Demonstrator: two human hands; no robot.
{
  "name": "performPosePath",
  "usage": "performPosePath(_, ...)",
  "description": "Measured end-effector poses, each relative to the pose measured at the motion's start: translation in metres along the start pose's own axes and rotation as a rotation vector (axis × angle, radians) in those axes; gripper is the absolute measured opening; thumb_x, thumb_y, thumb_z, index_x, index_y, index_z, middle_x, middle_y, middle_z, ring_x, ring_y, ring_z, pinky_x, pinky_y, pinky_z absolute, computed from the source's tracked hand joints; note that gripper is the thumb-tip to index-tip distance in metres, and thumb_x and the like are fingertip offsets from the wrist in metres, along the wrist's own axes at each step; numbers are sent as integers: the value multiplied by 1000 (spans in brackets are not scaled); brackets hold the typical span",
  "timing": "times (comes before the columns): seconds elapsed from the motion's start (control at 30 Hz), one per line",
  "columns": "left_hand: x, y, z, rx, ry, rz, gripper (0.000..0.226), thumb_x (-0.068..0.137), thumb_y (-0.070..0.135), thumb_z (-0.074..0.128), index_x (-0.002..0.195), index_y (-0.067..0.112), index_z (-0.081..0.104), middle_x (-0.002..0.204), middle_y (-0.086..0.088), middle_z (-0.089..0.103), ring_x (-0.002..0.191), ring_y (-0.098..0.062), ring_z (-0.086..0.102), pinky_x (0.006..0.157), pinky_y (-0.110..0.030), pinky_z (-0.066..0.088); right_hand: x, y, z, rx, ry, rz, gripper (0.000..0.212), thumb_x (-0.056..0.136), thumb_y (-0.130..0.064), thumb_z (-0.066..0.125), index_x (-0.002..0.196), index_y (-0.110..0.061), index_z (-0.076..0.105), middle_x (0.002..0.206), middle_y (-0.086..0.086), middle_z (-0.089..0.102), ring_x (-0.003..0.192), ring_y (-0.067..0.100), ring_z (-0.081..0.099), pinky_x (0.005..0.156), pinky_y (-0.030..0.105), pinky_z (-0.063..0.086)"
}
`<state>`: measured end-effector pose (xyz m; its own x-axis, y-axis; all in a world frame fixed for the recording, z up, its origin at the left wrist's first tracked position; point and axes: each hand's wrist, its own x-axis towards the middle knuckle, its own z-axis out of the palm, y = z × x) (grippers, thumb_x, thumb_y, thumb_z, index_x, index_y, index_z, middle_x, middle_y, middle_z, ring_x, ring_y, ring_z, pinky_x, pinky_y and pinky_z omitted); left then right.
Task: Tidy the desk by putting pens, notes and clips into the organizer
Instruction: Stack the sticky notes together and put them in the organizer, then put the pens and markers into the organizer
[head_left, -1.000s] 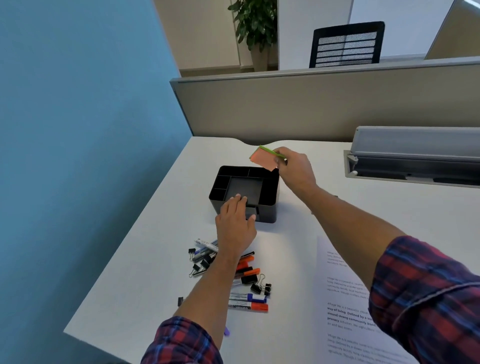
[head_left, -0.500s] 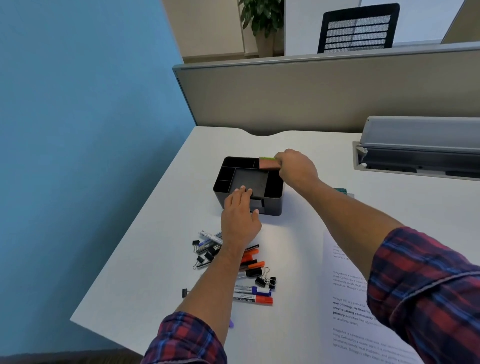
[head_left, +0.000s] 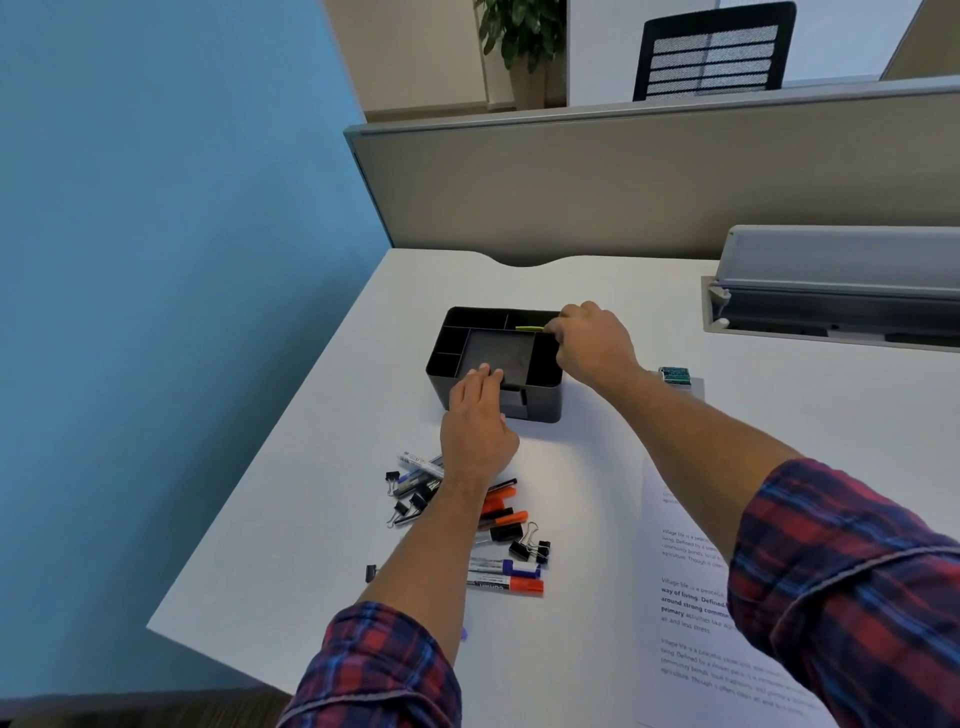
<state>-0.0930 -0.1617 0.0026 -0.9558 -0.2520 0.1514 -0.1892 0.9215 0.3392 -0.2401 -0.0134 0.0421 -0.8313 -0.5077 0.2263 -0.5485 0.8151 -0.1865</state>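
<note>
the right hand (head_left: 592, 345) pinches a green note (head_left: 530, 328) edge-on, long axis left-right, over the organizer's (head_left: 493, 358) back compartment; the left hand (head_left: 480, 423) rests flat-fingered on its front rim.

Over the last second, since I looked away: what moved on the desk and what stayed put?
The right hand brought the sticky notes down from above the organizer into its back right compartment, where only their green edge shows, still pinched. The left hand stayed flat on the organizer's front rim. The pens and clips lay untouched.
</note>
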Motion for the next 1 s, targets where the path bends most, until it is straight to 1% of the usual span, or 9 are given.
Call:
performPosePath(0.1,1,1,-5,30,-41,8,68,91,11,59,154,16,35,162,-2,31,149,-23,24,109,-36,42,-12,2,-1,23,11,-22,36,94,-15,60,129,-21,68,124,4,66,110,25,56,90,38,50)
performPosePath(0.23,2,1,-14,125,-107,31,75,88,13,58,157,17,28,164,-2,25,150,-22,22,106,-41,45,-37,3,0,58,128,-62,34,92,-12,65,125,-18,70,123,6,66,112,26,56,91,38,48)
performPosePath(0.37,-10,1,-17,254,-98,104,87,84,13,60,160,17,17,169,-2,12,155,-21,11,113,-41,34,-63,-3,-5,51,183,-150,31,87,-13,74,118,-18,72,118,4,67,110,24,57,89,35,49)
performPosePath(0.5,-33,-1,-17,173,-85,87,79,81,8,63,154,18,33,164,-3,25,150,-24,23,115,-41,33,-84,-12,-8,55,131,-274,33,84,-12,78,116,-17,73,117,3,68,108,22,58,87,32,51)
performPosePath(0.63,-60,-10,-20,171,-39,90,57,85,18,66,140,19,49,145,-3,48,130,-23,46,102,-38,45,-111,-27,-4,71,66,-442,24,90,-9,70,113,-14,74,113,4,70,100,21,61,82,31,53)
performPosePath(0.73,-80,-18,-27,133,-10,106,35,77,19,63,112,18,61,111,-1,60,99,-22,56,78,-33,46,-132,-45,3,121,-15,-565,21,94,-10,66,112,-16,75,107,2,73,95,20,64,79,29,52)
performPosePath(0.83,-96,-26,-34,148,-108,131,16,72,24,64,87,19,62,96,1,60,90,-22,57,73,-32,44,-149,-63,11,113,-120,-696,21,98,-18,60,113,-18,74,101,1,72,90,23,63,75,34,51)
performPosePath(0.9,-104,-32,-37,158,-186,146,20,70,27,61,88,18,66,100,0,62,97,-22,58,77,-31,45,-159,-73,15,115,-171,-738,24,97,-25,60,117,-19,72,102,3,71,90,26,62,75,39,50)
performPosePath(1.0,-115,-39,-44,174,-305,143,42,63,32,53,101,19,66,105,-1,58,100,-24,58,81,-31,45,-171,-82,22,122,-202,-788,25,93,-32,61,112,-19,72,105,2,71,92,26,62,71,36,50)
